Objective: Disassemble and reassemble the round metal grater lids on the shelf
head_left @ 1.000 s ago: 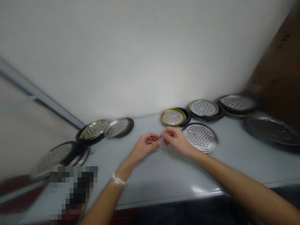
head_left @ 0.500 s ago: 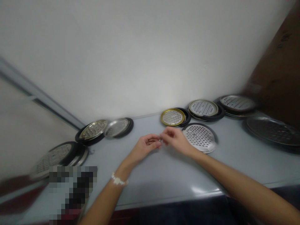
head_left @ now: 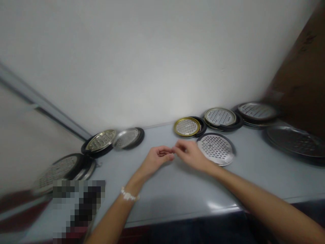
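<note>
Above the middle of the table, my left hand (head_left: 157, 159) has its fingers curled and the thumb bent in close to them. Its fingertips meet those of my right hand (head_left: 190, 154), which makes a pinch. Whatever sits between the fingertips is too small and blurred to name. Just beyond my right wrist lies a round perforated metal plate (head_left: 215, 149) with a dark rim. Behind my right hand is a smaller perforated plate with a gold rim (head_left: 188, 127), resting partly on a black ring.
Other round metal plates (head_left: 220, 117) line the wall (head_left: 162, 67) at right. More lie at left, including a plain-looking silver one (head_left: 127, 138). A brown cardboard box (head_left: 299, 84) stands at the far right. The grey tabletop (head_left: 157, 193) ends near my forearms.
My right hand's fingers have shifted slightly down and left against the left fingertips. The left hand and the plates stay nearly in place.
</note>
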`<state>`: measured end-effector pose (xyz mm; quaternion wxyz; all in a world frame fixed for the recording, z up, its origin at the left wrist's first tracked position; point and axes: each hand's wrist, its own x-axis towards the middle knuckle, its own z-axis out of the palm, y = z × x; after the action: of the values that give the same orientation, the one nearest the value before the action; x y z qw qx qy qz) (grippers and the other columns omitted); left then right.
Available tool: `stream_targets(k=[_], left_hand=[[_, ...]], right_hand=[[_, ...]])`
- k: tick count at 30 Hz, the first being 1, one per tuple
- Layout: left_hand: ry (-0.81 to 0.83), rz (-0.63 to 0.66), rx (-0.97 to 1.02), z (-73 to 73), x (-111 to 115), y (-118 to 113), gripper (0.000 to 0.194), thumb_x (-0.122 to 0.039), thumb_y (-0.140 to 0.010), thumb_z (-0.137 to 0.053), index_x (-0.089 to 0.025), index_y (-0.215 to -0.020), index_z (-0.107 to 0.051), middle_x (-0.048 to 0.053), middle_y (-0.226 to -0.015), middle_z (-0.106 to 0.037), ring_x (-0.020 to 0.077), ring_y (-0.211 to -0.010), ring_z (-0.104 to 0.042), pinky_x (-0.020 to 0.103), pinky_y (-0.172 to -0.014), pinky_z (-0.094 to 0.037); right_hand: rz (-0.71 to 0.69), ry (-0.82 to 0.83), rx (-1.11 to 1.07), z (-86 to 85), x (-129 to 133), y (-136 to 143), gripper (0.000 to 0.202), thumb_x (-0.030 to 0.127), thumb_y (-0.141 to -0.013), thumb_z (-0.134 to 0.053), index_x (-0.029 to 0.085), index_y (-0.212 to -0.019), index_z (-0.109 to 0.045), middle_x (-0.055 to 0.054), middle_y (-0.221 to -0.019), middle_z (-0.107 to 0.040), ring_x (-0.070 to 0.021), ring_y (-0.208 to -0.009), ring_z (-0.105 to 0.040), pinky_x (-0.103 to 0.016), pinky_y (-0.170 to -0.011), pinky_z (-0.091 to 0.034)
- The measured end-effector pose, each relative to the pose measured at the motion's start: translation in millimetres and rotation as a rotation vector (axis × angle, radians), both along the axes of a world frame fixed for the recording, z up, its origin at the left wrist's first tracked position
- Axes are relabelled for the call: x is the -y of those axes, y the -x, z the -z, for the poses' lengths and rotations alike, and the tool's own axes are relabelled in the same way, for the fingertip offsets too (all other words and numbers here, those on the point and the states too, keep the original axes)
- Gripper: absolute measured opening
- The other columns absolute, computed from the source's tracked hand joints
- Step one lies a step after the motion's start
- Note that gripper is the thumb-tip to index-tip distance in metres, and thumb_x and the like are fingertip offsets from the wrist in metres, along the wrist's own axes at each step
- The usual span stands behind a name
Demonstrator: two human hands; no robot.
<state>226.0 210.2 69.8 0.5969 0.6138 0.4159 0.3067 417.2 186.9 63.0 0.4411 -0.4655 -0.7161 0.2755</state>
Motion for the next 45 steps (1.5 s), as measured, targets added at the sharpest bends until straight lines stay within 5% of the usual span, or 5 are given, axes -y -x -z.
stream_targets(k=[12, 27, 38, 45], left_hand=[[-0.169, -0.053, -0.151, -1.7, 1.6, -2.5, 0.027, -0.036, -0.077, -0.077, -0.012, -0.087, -0.074, 0.005, -0.075, -0.073, 0.0161, -0.07, -0.064, 0.028, -0.07, -0.05], [-0.301, 0.029, -0.169, -7.4, 3.3, -2.2, 0.021, -0.034, -0.083, -0.072, -0.014, -0.09, -0.074, 0.006, -0.084, -0.074, 0.0178, -0.078, -0.064, 0.028, -0.076, -0.049], [-0.164, 0.106, 0.001, -4.8, 2.4, 0.6, 0.039, -0.037, -0.08, -0.078, -0.015, -0.111, -0.067, 0.009, -0.1, -0.074, 0.0199, -0.091, -0.068, 0.032, -0.087, -0.052], [-0.077, 0.057, 0.053, -6.1, 1.4, 2.6, 0.041, -0.041, -0.076, -0.082, -0.014, -0.104, -0.07, 0.009, -0.093, -0.075, 0.0182, -0.083, -0.067, 0.032, -0.081, -0.053]], right_hand=[[-0.046, -0.033, 0.051, 3.3, 2.1, 1.0, 0.028, 0.027, -0.096, -0.053, 0.019, -0.069, -0.055, 0.003, -0.062, -0.052, -0.012, -0.06, -0.046, -0.026, -0.058, -0.027], [-0.122, 0.054, -0.025, -0.3, 2.7, 0.6, 0.034, 0.034, -0.097, -0.051, 0.018, -0.068, -0.057, 0.003, -0.061, -0.053, -0.0114, -0.059, -0.045, -0.026, -0.056, -0.029], [-0.098, 0.09, -0.128, -1.7, 2.7, 1.4, 0.038, 0.039, -0.097, -0.053, 0.019, -0.066, -0.056, 0.003, -0.06, -0.054, -0.0117, -0.059, -0.048, -0.025, -0.057, -0.034], [-0.084, 0.105, -0.179, -4.3, 1.8, 0.1, 0.035, 0.036, -0.095, -0.054, 0.019, -0.065, -0.058, 0.003, -0.058, -0.056, -0.0118, -0.057, -0.05, -0.024, -0.056, -0.035]])
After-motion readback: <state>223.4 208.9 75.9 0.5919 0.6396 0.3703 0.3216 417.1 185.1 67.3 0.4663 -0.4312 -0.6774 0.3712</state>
